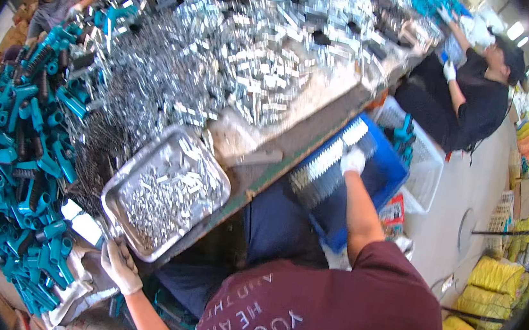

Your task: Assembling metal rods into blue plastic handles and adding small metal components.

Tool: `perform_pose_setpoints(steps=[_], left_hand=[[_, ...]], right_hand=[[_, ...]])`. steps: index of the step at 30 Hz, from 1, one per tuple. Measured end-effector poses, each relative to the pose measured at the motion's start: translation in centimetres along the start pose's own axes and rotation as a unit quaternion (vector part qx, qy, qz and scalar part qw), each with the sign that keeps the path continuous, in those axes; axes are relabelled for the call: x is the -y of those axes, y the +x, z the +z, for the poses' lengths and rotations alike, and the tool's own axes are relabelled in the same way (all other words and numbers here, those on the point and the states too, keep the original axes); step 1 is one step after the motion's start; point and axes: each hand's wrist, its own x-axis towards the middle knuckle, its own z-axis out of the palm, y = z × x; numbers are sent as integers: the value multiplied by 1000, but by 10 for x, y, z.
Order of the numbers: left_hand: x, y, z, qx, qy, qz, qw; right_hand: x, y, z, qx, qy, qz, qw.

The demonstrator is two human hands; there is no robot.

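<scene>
Your gloved right hand (354, 160) was over the blue bin (391, 172), beside a neat row of metal strips (318, 178) lying inside it; its fingers were too blurred for me to tell whether they gripped one. Your gloved left hand (119, 267) was at the lower-left corner of the steel tray (224, 179) (full of small silver parts (170, 205)), and I couldn't tell whether its fingers were closed. Teal handles (28, 146) lay heaped to your left.
</scene>
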Motion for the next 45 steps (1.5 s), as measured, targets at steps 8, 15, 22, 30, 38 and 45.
perform_pose_setpoints(steps=[8, 15, 22, 30, 38, 45], left_hand=[[-10, -18, -5, 38, -27, 31, 998], [-58, -78, 75, 226, 69, 72, 969], [-58, -83, 57, 250, 113, 25, 961], [-69, -79, 37, 209, 152, 76, 963], [-65, -66, -3, 290, 86, -42, 952], [-67, -68, 1, 245, 195, 94, 945]], right_hand=[[64, -88, -101, 15, 496, 62, 866], [215, -234, -193, 462, 602, -100, 644], [263, -294, -194, 561, 489, -192, 640], [297, -304, -229, 584, 454, -201, 642], [300, -258, -223, 365, 634, -141, 667], [305, -292, -216, 492, 515, -197, 674]])
